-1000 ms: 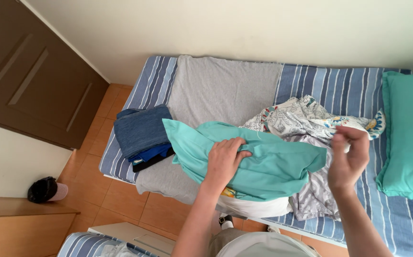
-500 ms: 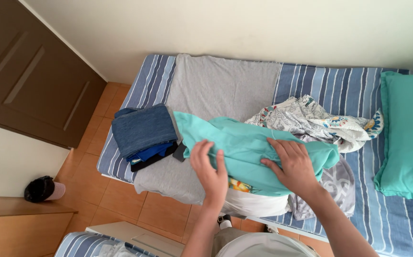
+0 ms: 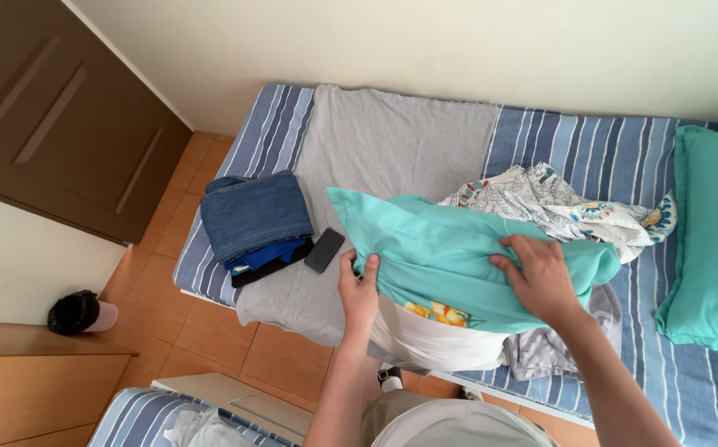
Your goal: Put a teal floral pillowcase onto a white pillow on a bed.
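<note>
Head view, left hand (image 3: 360, 291) fingers pinching teal cloth (image 3: 450, 257) edge, right hand (image 3: 539, 277) fingers spread flat on it.

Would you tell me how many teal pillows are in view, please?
2: one teal pillow under both hands on the grey blanket, another at the bed's right end.

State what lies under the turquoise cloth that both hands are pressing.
Under the turquoise cloth a white garment with a yellow flower print and a grey garment stick out. Whatever lies beneath its middle is covered.
</note>
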